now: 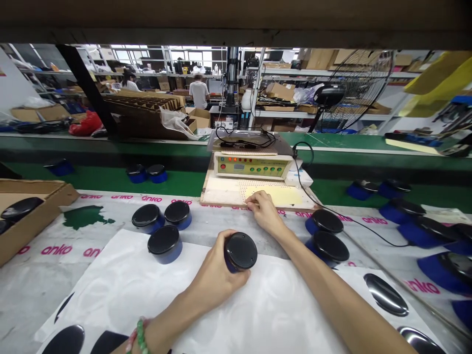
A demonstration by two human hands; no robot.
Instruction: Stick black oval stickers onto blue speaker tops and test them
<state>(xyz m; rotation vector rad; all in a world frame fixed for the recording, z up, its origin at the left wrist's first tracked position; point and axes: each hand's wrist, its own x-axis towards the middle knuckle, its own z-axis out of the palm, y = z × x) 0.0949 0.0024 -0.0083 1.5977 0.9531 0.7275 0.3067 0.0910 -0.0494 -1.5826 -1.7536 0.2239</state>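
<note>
My left hand (pixel 224 265) is wrapped round a blue cylindrical unit with a black round top (pixel 241 251), tilted slightly above the white sheet (pixel 291 295). Ahead of it, my right hand (pixel 263 209) reaches to a pale yellow sheet with rows of small red dots (pixel 273 191). Its thumb and forefinger are pinched together at the sheet's near edge; whatever lies between them is too small to make out. The dotted sheet rests on a wooden board (pixel 221 191), in front of a control box with red lights and green buttons (pixel 252 167).
Left of my hands stand several similar blue units (pixel 164 244); more (pixel 328 246) stand at right. Glossy black discs (pixel 386 294) lie near the front corners. A cardboard box (pixel 40 216) is at far left. A black cable (pixel 354 223) crosses the right side. Behind are a fan (pixel 357 91) and two people.
</note>
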